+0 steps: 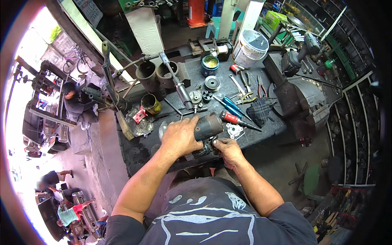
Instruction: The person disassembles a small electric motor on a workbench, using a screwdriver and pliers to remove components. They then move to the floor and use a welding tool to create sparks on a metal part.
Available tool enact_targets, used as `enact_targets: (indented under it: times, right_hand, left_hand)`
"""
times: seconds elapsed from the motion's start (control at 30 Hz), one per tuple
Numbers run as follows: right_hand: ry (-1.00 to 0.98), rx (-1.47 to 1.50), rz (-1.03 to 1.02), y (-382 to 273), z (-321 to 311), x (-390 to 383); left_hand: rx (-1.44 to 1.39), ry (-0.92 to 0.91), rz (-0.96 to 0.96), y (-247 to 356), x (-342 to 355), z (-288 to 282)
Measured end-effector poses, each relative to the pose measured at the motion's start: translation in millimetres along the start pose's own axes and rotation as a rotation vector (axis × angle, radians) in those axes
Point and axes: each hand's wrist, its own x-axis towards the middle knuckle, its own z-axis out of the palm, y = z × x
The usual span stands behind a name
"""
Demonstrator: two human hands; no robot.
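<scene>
At the bench's near edge lies a dark cylindrical motor-like assembly (208,128), with a thinner black cylinder beneath it. My left hand (181,137) is wrapped over its left part. My right hand (226,151) is closed at the lower right of the assembly, thumb on a small dark fitting (212,143); exactly what the fingers hold is partly hidden. Just right of the assembly lie a red-and-black tool (232,118) and a silver cast plate (234,130). A long rod (194,111) lies behind it.
The metal bench (269,122) holds cans (152,104), pliers (261,87), screwdrivers (231,108) and a white bucket (250,48). A drill (310,45) and machine housing (316,102) stand right. People (75,102) are at the left, others lower left. Shelving (351,130) lines the right.
</scene>
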Motion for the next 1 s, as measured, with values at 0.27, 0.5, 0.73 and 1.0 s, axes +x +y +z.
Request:
enact_targets:
  times: [0.27,0.5,0.73,1.0]
  right_hand:
    - [0.088,0.085,0.057,-1.5,5.3,9.6]
    - [0.148,-0.001,0.012,-0.1,8.1,5.7]
    - [0.07,-0.082,0.035,-8.4,-3.4,5.5]
    - [-0.001,0.036,0.096,-4.1,-0.9,7.4]
  left_hand:
    - [-0.033,-0.037,-0.015,-1.6,0.3,-2.1]
    - [-0.035,-0.019,-0.019,-2.1,-0.9,0.7]
    - [0.0,0.011,0.001,1.6,-1.1,1.4]
    - [0.018,0.0,-0.012,6.3,0.3,0.3]
